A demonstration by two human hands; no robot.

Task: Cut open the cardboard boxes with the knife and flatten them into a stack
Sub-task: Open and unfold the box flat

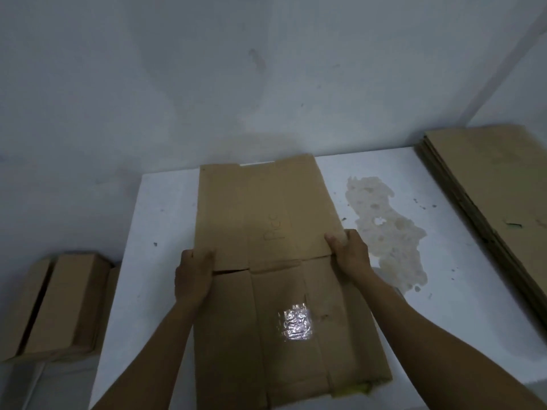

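1. A pale, scuffed wall [207,84] stands behind a white table [444,261], which carries a large blotchy stain [384,226] right of centre.
2. A flattened box [260,202] lies in the middle of the table, its flaps spread out.
3. The left hand [194,276] grips the box's left edge and the right hand [350,253] grips its right edge. Each thumb lies on top, and the other fingers curl under the board, mostly hidden.
4. Handwriting [273,229] on the board runs sideways and looks like "Rice", though the last letters are unclear.
5. A crinkled patch of shiny tape [296,322] sits on the near panel.
6. A stack of flat cardboard [497,187] lies along the table's right side.
7. Unopened boxes [59,303] sit lower down, left of the table.
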